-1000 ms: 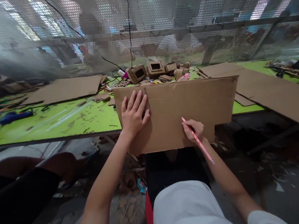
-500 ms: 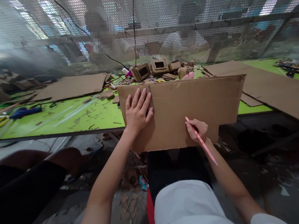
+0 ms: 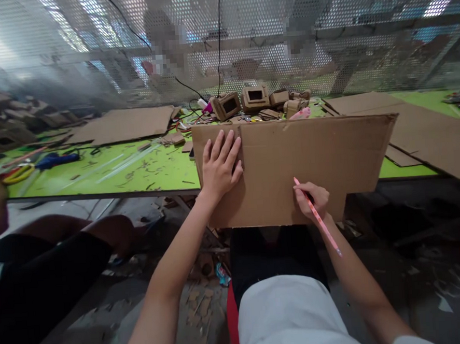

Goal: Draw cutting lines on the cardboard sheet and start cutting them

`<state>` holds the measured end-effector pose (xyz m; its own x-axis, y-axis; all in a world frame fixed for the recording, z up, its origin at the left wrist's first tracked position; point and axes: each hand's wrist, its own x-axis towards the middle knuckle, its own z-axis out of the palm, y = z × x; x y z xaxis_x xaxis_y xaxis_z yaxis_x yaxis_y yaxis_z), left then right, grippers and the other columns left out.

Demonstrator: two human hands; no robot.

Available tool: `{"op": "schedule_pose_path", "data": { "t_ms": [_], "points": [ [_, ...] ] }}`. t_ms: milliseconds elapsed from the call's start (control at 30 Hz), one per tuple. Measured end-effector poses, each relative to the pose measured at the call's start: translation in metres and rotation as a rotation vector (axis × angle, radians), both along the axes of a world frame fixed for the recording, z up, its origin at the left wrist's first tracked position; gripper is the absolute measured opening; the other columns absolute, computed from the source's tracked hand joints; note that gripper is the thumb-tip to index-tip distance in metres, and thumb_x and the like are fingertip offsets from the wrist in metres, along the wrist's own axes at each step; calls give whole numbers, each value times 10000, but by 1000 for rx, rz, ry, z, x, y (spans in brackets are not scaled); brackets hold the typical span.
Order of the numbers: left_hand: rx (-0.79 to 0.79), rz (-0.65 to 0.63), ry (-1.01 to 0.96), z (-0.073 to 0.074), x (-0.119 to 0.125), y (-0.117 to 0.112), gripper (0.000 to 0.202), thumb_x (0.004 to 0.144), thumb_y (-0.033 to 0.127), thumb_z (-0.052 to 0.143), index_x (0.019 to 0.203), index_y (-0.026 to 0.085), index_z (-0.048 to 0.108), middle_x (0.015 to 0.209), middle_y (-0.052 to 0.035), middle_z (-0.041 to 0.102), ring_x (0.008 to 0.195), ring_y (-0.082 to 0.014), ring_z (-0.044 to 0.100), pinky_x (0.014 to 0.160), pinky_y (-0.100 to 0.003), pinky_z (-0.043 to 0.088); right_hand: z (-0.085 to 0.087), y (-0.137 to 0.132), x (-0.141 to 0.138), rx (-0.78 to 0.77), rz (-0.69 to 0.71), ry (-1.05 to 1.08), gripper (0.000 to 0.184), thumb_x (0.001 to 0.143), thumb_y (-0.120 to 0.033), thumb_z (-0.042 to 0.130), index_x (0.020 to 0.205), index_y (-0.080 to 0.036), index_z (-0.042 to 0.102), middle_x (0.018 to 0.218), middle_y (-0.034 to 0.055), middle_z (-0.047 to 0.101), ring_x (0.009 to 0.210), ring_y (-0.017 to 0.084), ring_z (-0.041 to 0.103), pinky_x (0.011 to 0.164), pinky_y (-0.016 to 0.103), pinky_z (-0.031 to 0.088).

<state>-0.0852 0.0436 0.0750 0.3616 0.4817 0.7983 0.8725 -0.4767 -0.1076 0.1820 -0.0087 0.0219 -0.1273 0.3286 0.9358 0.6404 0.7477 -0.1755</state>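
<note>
A large piece of brown cardboard [image 3: 276,164] with a notch at its lower right leans over the table's front edge, above my lap. My left hand [image 3: 220,165] lies on its left part, fingers spread and pressing flat. Beside those fingertips runs a narrow dark strip [image 3: 241,148], mostly covered by the hand, so I cannot tell what it is. Held in my right hand [image 3: 313,198] is a pink patterned pencil [image 3: 322,223]. Its tip points up and left at the middle of the cardboard, and I cannot tell whether it touches.
Small box-shaped cardboard pieces [image 3: 255,98] stand behind the sheet on the green table [image 3: 148,172]. More flat cardboard lies left [image 3: 121,125] and right [image 3: 425,123]. A blue glue gun [image 3: 58,159] rests near yellow-handled scissors [image 3: 17,174]. Another person's knee [image 3: 111,234] is at left.
The whole view has shifted slightly, so things appear farther right. Another person's blurred arm has entered at the left edge. Both my hands keep nearly the same places on the cardboard.
</note>
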Motion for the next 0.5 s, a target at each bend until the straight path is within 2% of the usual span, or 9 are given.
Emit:
{"op": "schedule_pose_path", "data": {
  "t_ms": [133,333,500],
  "points": [
    [11,3,10,1,0,1,573,898,293,430,1450,165,347,1508,-95,341,1442,-224,197,1173,-420,122,0,0,0,-2,-16,-1,83,806,-163,553,813,-190,632,553,-32,589,433,66,495,445,192,401],
    [-88,-1,-17,3,2,0,577,903,297,414,1463,199,320,1530,-70,295,1449,-226,169,1181,-442,90,-1,0,0,-5,-19,-4,88,808,-169,548,808,-188,634,554,-32,596,438,68,508,448,194,404],
    [-94,-7,-29,4,2,-1,576,901,303,412,1461,200,326,1527,-65,307,1449,-219,167,1184,-431,88,0,0,0,-4,-8,1,86,806,-164,553,807,-188,635,558,-29,600,434,71,503,443,198,407]
  ]
}}
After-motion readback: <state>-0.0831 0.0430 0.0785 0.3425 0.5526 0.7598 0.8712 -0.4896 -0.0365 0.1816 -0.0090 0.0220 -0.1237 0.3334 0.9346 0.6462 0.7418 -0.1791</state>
